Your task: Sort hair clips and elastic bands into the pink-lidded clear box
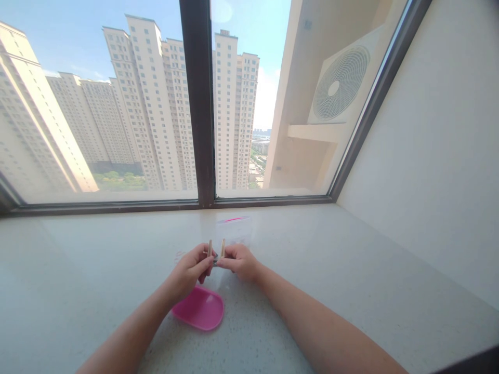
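Note:
Both hands meet above the pale sill, a little beyond a pink tray. My left hand [197, 264] is closed, pinching a slim upright wooden piece [210, 247] that looks like half of a clothespin. A matching wooden piece [223, 248] stands upright in the pinch of my right hand [238, 259]. Between the fingertips sits a small dark metal part [215, 262], perhaps a spring; its exact shape is too small to tell. The shallow pink tray [202, 310] lies just below my left hand, its far left part hidden by the wrist.
Behind my right hand lies a clear zip bag [235, 228] with a pink seal line. Something pale and striped [179, 256] shows partly beside my left hand. The window frame [167, 206] bounds the sill [78, 291] at the back, a white wall [424, 156] at the right.

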Demonstrator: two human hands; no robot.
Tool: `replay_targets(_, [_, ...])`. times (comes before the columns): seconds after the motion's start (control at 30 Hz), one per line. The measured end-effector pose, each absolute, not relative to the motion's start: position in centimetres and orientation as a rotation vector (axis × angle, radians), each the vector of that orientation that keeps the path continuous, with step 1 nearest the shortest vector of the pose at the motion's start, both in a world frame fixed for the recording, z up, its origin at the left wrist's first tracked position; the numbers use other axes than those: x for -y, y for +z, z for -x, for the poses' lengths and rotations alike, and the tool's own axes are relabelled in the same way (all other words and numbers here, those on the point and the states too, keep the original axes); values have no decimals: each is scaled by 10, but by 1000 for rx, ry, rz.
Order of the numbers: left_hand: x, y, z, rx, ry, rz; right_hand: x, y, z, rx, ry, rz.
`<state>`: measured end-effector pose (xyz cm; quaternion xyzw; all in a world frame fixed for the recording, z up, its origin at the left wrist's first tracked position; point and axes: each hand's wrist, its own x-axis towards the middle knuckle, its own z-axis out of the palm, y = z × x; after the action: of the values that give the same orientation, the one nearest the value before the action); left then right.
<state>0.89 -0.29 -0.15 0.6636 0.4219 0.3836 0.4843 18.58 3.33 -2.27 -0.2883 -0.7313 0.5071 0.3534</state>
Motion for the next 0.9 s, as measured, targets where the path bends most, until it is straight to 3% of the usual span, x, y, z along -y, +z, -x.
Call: replay_targets(0.9, [4, -3, -6, -949, 894, -1780, -32, -25, -183, 1861, 1327, 735])
